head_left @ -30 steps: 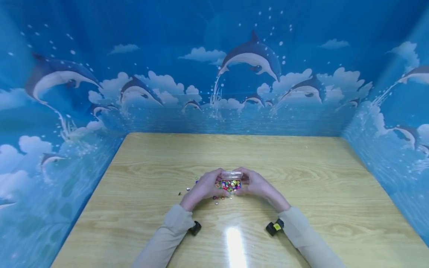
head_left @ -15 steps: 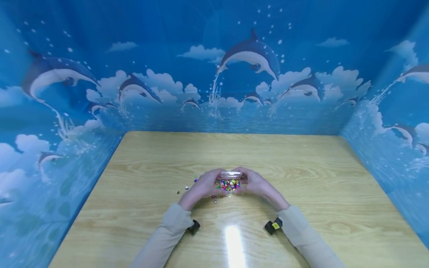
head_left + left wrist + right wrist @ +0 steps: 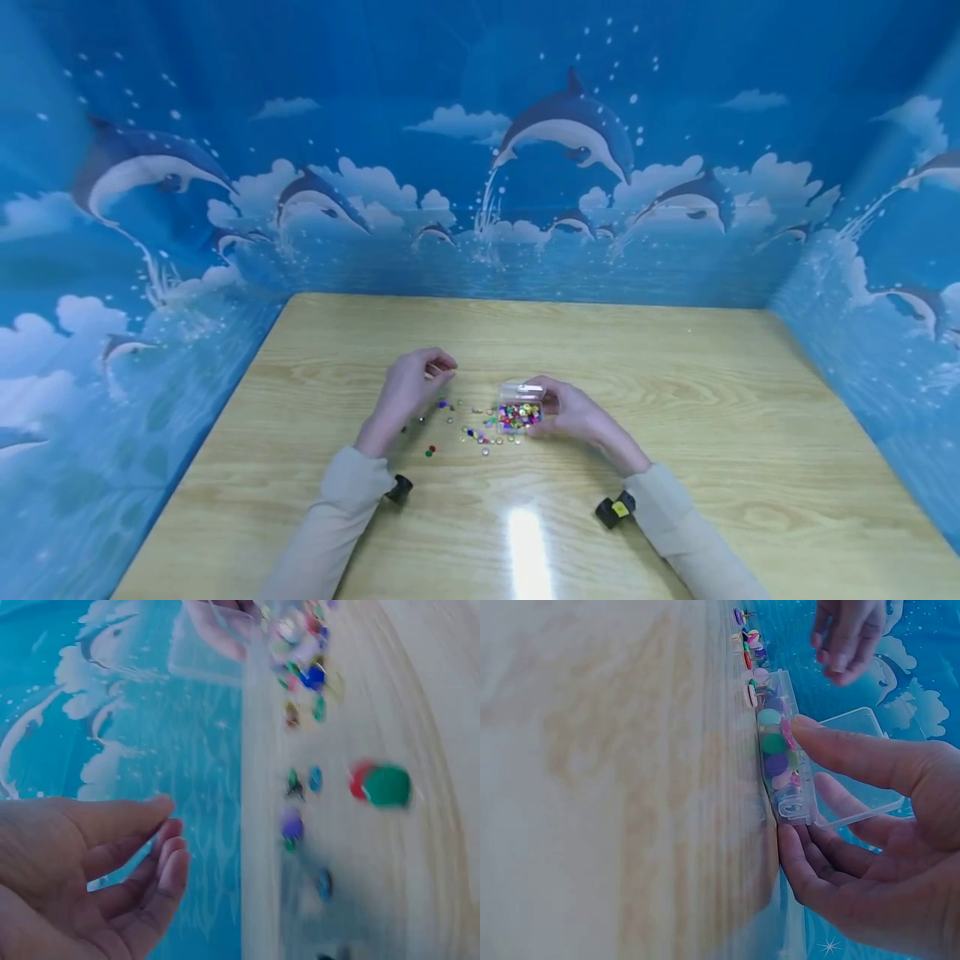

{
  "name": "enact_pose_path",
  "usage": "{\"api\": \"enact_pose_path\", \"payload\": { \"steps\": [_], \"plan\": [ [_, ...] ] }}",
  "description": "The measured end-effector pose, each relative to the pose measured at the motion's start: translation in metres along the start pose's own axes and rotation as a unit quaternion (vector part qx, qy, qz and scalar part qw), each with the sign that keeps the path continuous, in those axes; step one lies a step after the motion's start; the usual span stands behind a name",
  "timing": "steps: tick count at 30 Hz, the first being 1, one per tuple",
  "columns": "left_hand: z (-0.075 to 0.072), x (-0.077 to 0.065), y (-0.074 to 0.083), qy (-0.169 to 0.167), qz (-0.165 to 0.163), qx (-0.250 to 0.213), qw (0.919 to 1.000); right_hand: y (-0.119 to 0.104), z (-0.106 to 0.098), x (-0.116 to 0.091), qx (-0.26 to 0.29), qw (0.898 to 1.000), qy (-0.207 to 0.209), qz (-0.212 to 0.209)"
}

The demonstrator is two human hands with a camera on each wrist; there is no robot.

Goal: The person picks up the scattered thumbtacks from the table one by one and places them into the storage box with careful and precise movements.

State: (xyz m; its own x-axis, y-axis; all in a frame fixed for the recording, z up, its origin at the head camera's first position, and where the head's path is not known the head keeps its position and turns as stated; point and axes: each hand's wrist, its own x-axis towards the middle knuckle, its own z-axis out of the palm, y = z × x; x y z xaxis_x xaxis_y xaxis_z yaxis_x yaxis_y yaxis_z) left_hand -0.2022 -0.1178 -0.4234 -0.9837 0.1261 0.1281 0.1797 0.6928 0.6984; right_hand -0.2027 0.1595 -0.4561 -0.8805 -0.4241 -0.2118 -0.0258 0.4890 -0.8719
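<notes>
A clear plastic box (image 3: pixel 793 810) full of colourful thumbtacks (image 3: pixel 519 415) stands on the table with its hinged lid (image 3: pixel 519 392) raised. At its right end my right hand (image 3: pixel 576 417) grips it, the thumb on the tack side and the other fingers curled behind and below. My left hand (image 3: pixel 408 387) is off to the left, raised over the table past the scattered tacks. Its fingers bend loosely, thumb close to the index fingertip, and nothing shows between them in the left wrist view. Loose thumbtacks (image 3: pixel 472 433) lie left of the box and in front of it.
A red and a green tack (image 3: pixel 387 786) lie together, apart from the others. The wooden table (image 3: pixel 675 375) is bordered at the back and sides by a blue dolphin-print curtain (image 3: pixel 480 258). Both wrists carry small black cameras (image 3: pixel 613 510).
My left hand has let go of the box and moved left and away from me, uncovering loose tacks on the table. My right hand still grips the box.
</notes>
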Motion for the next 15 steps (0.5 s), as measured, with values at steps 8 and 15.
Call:
{"api": "enact_pose_path", "payload": {
  "steps": [8, 15],
  "plan": [
    [0.007, -0.001, -0.015, -0.034, -0.032, 0.099, 0.9940, 0.000, 0.001, 0.000, 0.013, 1.000, 0.002, 0.002],
    [0.013, -0.001, -0.016, -0.039, -0.064, 0.143, 0.9869, 0.001, 0.001, 0.000, 0.007, 1.000, 0.005, 0.000]
  ]
}}
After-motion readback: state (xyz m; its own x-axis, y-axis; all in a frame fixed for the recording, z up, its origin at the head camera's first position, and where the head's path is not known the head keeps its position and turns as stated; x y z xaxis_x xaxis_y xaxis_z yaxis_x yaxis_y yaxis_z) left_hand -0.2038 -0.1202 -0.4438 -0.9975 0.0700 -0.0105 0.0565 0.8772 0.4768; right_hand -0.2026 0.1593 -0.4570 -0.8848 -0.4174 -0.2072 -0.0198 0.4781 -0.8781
